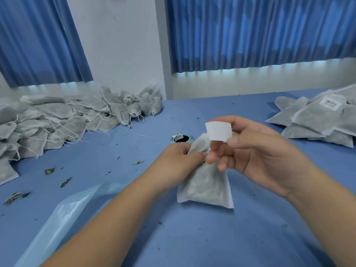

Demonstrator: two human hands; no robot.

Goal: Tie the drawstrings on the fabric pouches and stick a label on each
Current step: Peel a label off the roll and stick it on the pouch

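A white fabric pouch [207, 186] filled with dark dried leaves hangs over the blue table in the middle of the view. My left hand [180, 161] grips its gathered neck. My right hand [254, 149] is just right of the neck and pinches a blank white label [218, 131] between thumb and forefinger, above the pouch's top. Its lower fingers touch the thin white drawstring at the neck.
A big heap of pouches with loose drawstrings [57, 122] lies at the back left. A stack of labelled pouches [319, 116] sits at the far right. A label roll [182, 138] stands behind my hands. A pale blue plastic strip [63, 218] lies front left, with leaf scraps [65, 182] scattered nearby.
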